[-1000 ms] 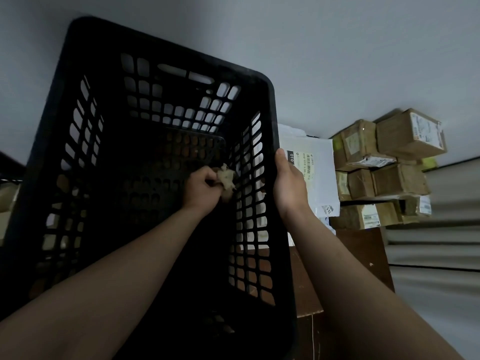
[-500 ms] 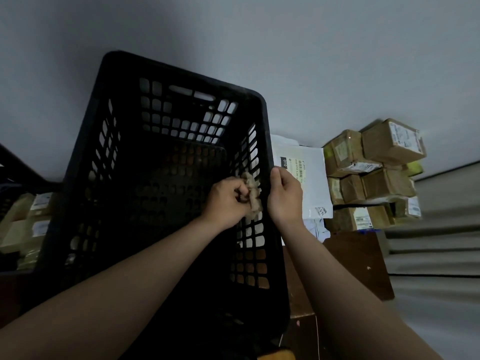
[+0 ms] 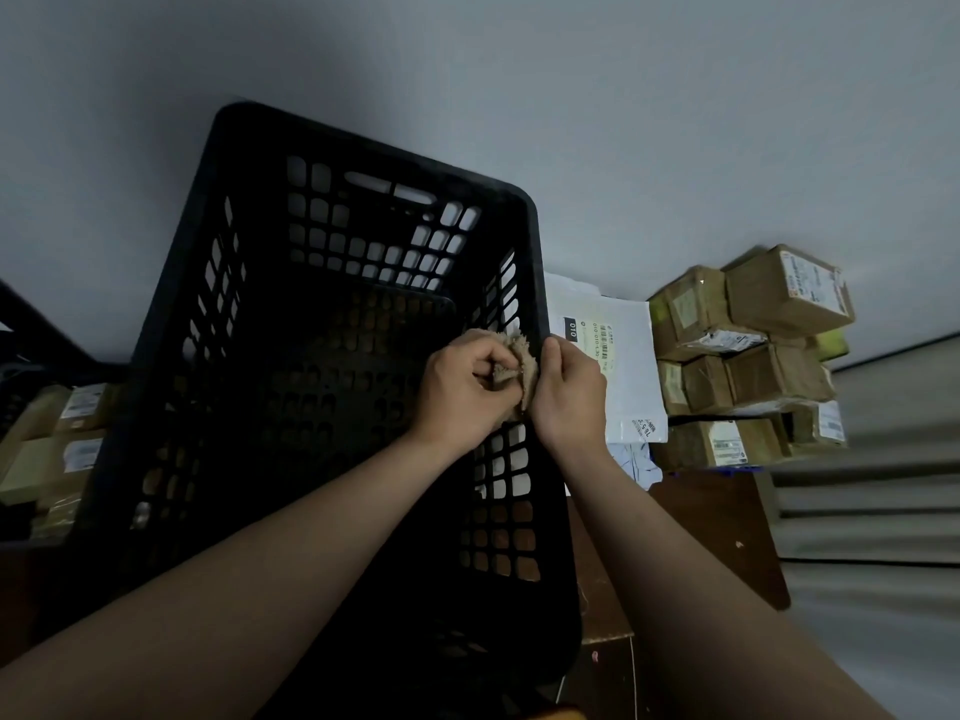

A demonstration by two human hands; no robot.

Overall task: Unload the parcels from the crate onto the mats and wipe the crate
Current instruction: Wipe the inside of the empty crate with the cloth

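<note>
A tall black lattice crate (image 3: pixel 249 324) fills the middle of the view, its inside dark and holding no parcels that I can see. My left hand (image 3: pixel 462 387) is closed on a small beige cloth (image 3: pixel 522 358) pressed against the inside top of the crate's right wall. My right hand (image 3: pixel 569 394) grips the same right rim from outside, thumb touching the cloth. Brown cardboard parcels (image 3: pixel 748 350) are stacked to the right. A white mailer bag (image 3: pixel 618 366) lies beside the crate.
More boxed parcels (image 3: pixel 57 449) sit low on the left behind the crate. A dark brown mat (image 3: pixel 717 532) lies under the right parcels. A grey wall is behind; grey striped flooring (image 3: pixel 872 511) runs along the right.
My left hand has lifted the cloth from deep in the crate up to the right rim. The crate has sunk lower and smaller in view, and my right hand has closed in beside the cloth.
</note>
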